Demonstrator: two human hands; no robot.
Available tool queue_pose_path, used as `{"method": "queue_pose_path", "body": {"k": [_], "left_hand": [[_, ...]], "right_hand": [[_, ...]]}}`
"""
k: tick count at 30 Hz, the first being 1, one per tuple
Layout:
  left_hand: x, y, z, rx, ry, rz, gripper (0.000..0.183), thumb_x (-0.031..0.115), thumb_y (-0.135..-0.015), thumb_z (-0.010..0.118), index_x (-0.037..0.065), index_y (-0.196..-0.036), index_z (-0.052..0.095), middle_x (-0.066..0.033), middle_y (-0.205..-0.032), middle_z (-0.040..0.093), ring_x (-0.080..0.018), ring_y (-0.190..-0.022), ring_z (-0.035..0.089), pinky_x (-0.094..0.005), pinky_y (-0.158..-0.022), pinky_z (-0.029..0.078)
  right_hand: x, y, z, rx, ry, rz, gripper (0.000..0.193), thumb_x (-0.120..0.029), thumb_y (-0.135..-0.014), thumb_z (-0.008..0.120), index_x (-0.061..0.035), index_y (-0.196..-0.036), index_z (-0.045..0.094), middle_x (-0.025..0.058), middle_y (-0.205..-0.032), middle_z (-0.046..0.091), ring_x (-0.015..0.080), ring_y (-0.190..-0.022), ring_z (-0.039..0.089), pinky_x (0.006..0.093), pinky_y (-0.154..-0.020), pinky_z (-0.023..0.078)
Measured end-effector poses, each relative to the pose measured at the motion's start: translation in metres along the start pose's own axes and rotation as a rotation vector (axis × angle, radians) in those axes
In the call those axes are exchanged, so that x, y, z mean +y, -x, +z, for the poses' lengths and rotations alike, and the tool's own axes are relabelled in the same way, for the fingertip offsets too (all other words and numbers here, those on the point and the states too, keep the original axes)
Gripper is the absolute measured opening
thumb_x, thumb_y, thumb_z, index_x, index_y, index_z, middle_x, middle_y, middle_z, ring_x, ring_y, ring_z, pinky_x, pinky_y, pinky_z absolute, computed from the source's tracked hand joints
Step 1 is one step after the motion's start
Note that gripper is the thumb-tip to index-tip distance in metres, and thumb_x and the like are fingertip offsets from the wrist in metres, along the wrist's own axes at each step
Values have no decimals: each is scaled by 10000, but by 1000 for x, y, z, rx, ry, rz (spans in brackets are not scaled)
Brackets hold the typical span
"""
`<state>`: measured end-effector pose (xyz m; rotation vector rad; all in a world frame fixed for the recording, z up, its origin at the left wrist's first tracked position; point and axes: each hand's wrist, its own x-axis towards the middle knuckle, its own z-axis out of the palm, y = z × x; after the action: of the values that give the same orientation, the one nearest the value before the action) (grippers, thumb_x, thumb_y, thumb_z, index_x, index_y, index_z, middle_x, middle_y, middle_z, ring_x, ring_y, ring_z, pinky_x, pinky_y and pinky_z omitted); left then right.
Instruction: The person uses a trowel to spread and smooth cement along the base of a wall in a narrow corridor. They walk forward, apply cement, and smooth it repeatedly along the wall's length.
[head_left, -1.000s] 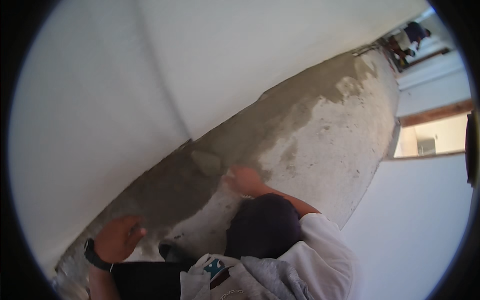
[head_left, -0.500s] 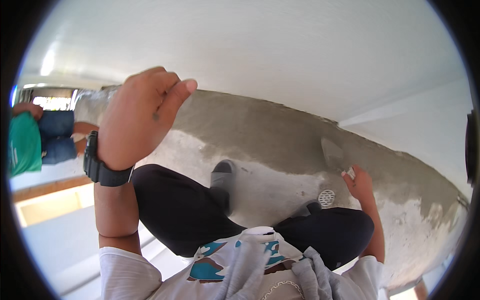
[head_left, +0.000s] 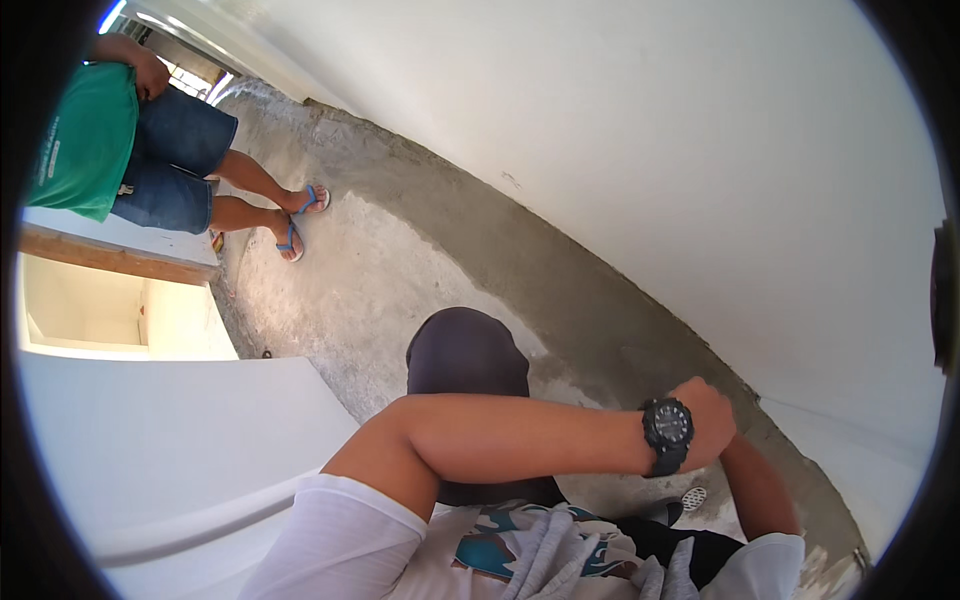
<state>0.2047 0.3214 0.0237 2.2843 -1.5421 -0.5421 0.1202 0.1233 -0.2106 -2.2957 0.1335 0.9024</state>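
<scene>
My left arm reaches across my body to the right, a black watch (head_left: 667,430) on its wrist. My left hand (head_left: 708,415) is closed, knuckles outward, above the dark damp cement band (head_left: 560,270) along the white wall (head_left: 700,150). Its fingertips are hidden, so I cannot make out what they hold, if anything. From the lower right comes my right forearm (head_left: 760,490); the right hand itself is hidden behind my left hand. Nothing shows of the flat-bladed trowel it held earlier.
A person (head_left: 170,140) in a green shirt, denim shorts and blue flip-flops stands on the pale concrete floor (head_left: 340,260) at the far left. A round drain grate (head_left: 694,497) lies beside my foot. A white panel (head_left: 180,430) and a lit opening (head_left: 90,305) are at left.
My left hand has swung from the upper left across to the right, covering my right hand. My view has turned left, bringing the other person's legs and feet into sight.
</scene>
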Motion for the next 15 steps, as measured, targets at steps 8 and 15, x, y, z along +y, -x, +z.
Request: {"method": "queue_pose_path", "body": {"k": [8,15], "left_hand": [[-130,29,9,277,155,212,135,228,-893,655,101,-867,696,-61,-876,654,-260,-843,659,-404,-732,523],[-104,65,-8,214,375,379,115,171,-846,652,75,-878,707,-61,-855,626,-222,-796,615,-359,-689,471]], "right_hand": [[-215,-132,108,223,-698,242,480,-419,-936,710,49,-856,644,157,-737,680,268,-621,664,435,-630,546],[-326,-213,145,295,-1107,221,422,-372,-962,673,31,-858,605,148,-654,634,201,-507,645,384,-484,505]]}}
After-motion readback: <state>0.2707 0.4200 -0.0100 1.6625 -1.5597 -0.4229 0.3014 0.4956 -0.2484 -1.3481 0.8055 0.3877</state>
